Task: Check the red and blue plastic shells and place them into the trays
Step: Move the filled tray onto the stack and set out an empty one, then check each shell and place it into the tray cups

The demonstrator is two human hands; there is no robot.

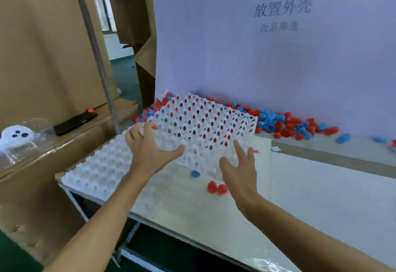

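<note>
I see my left hand gripping a tilted, perforated white plastic tray; right hand fingers spread beside it. Glossy red and blue shells heap beyond my fingers on the counter.

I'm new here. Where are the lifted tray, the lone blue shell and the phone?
lifted tray (205,121), head view, perforated middle
blue shell (195,173), head view, its top
phone (75,122), head view, dark back

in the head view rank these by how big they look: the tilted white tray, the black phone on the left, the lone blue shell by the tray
1. tilted white tray, held up by the left hand
2. black phone
3. lone blue shell, clearly the smallest
</note>
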